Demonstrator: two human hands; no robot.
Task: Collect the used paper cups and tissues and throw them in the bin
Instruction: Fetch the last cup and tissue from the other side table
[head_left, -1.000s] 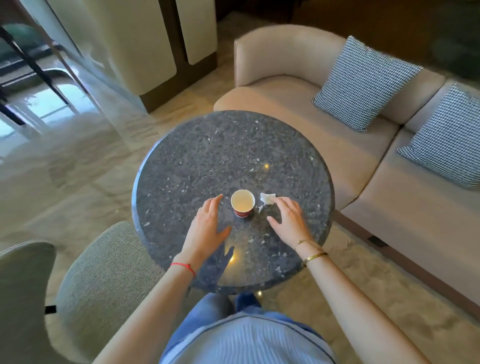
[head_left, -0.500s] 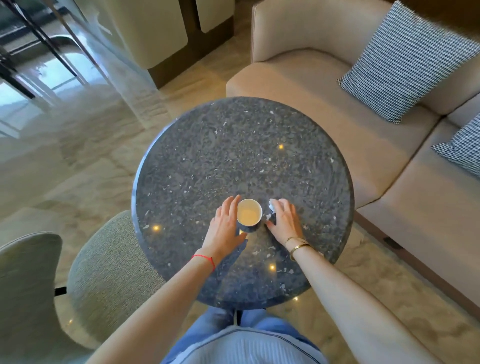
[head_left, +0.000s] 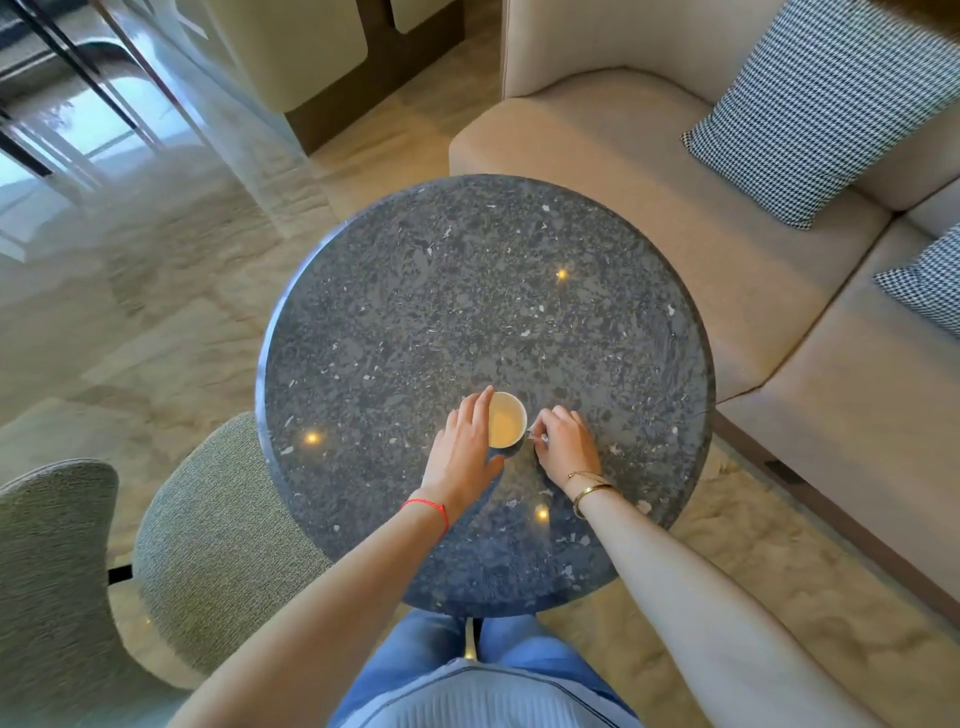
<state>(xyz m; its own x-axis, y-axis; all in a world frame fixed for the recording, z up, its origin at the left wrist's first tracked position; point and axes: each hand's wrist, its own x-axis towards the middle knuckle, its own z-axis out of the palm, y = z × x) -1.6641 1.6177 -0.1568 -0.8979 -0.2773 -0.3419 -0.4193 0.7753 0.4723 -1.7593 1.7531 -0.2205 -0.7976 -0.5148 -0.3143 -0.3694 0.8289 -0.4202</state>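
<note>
Paper cup (head_left: 506, 427) stood upright on round table (head_left: 467, 291), near its close edge. Left hand (head_left: 464, 453) cupped loosely against cup wall, grip not closed. Right hand (head_left: 566, 444) curled around tissue (head_left: 538, 438). Risk judged: cup tipped by sideways push before closure.

Bright, even daylight with wide-angle bending at the edges.
Small warm glints dot the round, dark speckled stone worktop (head_left: 483, 322); pale glare washes the glossy marble floor (head_left: 156, 291) left of it, and soft shadows lie under both hands; the frame's near edge is slightly blurred.
</note>
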